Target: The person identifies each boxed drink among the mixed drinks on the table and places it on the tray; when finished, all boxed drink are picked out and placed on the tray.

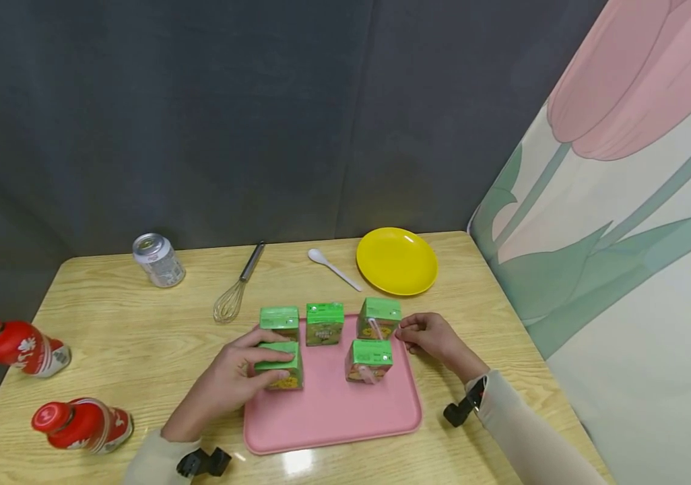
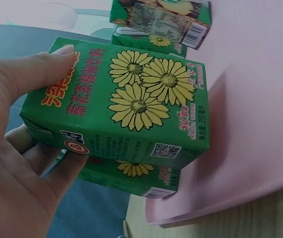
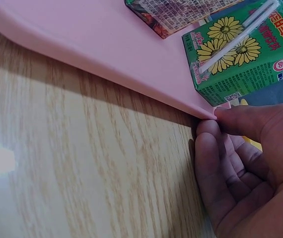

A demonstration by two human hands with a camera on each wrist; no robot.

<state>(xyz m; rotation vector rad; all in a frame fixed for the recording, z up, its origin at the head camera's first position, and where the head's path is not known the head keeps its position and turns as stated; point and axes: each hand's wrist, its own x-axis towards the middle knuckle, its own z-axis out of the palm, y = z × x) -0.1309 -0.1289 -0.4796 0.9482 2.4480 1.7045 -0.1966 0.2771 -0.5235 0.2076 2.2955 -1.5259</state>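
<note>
In the head view a pink tray [image 1: 333, 417] bears several green drink cartons. My left hand [image 1: 233, 374] grips the front-left carton [image 1: 287, 378], thumb on one side and fingers on the other. In the left wrist view this carton [image 2: 141, 99] shows yellow flowers, and another carton [image 2: 131, 173] lies close behind it. My right hand [image 1: 433, 337] pinches the tray's right rim near its far corner, beside a carton [image 1: 376, 323] with a straw on its side. Nearer the middle stand a carton [image 1: 370, 364] with a straw and a carton [image 1: 324, 325] at the back.
A yellow plate [image 1: 397, 263], a white spoon [image 1: 333, 269], a whisk [image 1: 239, 286] and a silver can [image 1: 159, 261] lie or stand along the table's back. Two red bottles, one farther [image 1: 21, 347] and one nearer [image 1: 87, 424], are at the left. A dark curtain [image 1: 230, 135] hangs behind.
</note>
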